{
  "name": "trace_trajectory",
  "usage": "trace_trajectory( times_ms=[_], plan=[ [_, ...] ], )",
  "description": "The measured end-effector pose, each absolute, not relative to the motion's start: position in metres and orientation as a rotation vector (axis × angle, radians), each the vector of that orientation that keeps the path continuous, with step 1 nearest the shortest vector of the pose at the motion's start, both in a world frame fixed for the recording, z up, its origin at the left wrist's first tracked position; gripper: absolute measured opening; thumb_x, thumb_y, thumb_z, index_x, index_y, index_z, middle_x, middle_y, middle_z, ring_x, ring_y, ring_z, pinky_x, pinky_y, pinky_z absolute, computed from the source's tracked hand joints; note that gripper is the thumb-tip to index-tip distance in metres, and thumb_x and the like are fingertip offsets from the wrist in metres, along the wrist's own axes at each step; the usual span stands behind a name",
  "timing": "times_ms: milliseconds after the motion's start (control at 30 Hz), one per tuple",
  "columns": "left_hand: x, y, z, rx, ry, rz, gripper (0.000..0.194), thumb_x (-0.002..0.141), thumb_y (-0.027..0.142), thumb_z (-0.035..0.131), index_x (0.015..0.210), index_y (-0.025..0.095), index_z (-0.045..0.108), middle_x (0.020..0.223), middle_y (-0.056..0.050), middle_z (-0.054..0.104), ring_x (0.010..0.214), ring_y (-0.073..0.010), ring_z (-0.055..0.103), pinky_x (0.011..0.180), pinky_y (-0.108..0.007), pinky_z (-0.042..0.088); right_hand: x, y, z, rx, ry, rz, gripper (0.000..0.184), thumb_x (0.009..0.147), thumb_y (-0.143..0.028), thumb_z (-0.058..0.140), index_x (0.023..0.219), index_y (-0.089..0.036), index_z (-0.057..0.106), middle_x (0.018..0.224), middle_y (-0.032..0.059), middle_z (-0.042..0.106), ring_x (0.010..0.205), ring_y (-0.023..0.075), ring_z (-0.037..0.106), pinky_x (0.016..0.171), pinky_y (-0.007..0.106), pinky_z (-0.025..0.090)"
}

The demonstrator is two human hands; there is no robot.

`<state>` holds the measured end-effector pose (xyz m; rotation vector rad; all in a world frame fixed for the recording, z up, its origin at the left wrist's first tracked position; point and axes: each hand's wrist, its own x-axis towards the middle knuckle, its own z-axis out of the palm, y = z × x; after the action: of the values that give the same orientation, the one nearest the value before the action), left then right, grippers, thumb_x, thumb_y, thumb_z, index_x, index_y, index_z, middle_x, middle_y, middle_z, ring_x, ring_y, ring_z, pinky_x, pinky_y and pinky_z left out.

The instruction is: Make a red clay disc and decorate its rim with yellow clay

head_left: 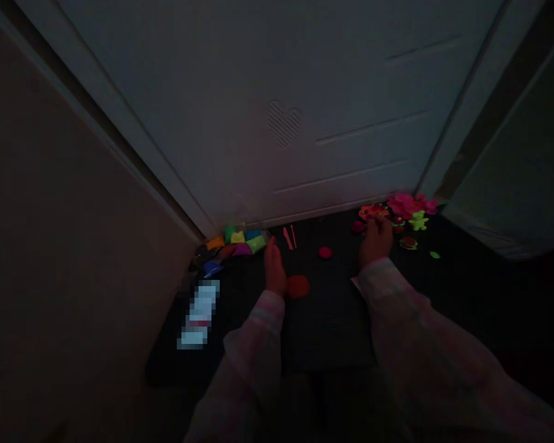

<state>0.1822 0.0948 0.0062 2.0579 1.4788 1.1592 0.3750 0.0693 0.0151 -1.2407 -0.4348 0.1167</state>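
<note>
My left hand (274, 269) rests edge-on at the dark table, fingers stretched out, with nothing visible in it. Beside its heel lies a flat orange-red disc (299, 286), and a small pink round lump (325, 253) is farther back. My right hand (377, 239) reaches to the back right, fingers bent together in front of an orange-red shape with green dots (373, 211). What the fingers hold, if anything, is hidden in the dimness. A dark red lump (357, 227) sits just left of them.
Two pink modelling tools (287, 238) lie near the door (240, 123). Colourful packets (257, 244) are heaped at the back left, above a bright blurred-out rectangle (198, 317). At right are pink flower shapes (404, 205), a yellow-green bear (418, 220) and a green leaf (434, 255).
</note>
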Motion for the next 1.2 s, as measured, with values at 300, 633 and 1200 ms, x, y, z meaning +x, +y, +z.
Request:
trace_trajectory(
  times_ms=[300, 633, 1200],
  plan=[
    [0.205, 0.073, 0.008, 2.725, 1.307, 0.682, 0.049, 0.079, 0.043, 0.026, 0.123, 0.021, 0.027, 0.130, -0.008, 0.029, 0.122, -0.0197, 0.015, 0.098, -0.043, 0.009, 0.377, 0.075, 0.009, -1.301, -0.457, 0.121, 0.020, 0.067, -0.029, 0.043, 0.081, -0.018, 0.051, 0.074, -0.0016, 0.051, 0.066, 0.0091, 0.048, 0.064, 0.026, 0.038],
    [0.185, 0.106, 0.021, 2.103, 1.481, 0.970, 0.048, 0.084, 0.030, 0.003, 0.122, 0.015, 0.026, 0.125, -0.009, 0.037, 0.114, -0.0119, 0.034, 0.093, -0.030, 0.028, 0.372, 0.066, 0.018, -1.297, -0.451, 0.136, 0.022, 0.065, -0.029, 0.043, 0.080, -0.016, 0.051, 0.074, -0.0007, 0.050, 0.068, 0.0101, 0.048, 0.067, 0.027, 0.038],
    [0.208, 0.082, 0.005, 2.521, 1.339, 0.705, 0.051, 0.075, 0.052, 0.026, 0.119, 0.025, 0.033, 0.125, -0.006, 0.037, 0.119, -0.0203, 0.025, 0.097, -0.043, 0.015, 0.373, 0.068, 0.014, -1.314, -0.432, 0.167, 0.023, 0.064, -0.030, 0.043, 0.081, -0.017, 0.051, 0.077, -0.0005, 0.049, 0.066, 0.0100, 0.047, 0.064, 0.026, 0.039]
  ],
)
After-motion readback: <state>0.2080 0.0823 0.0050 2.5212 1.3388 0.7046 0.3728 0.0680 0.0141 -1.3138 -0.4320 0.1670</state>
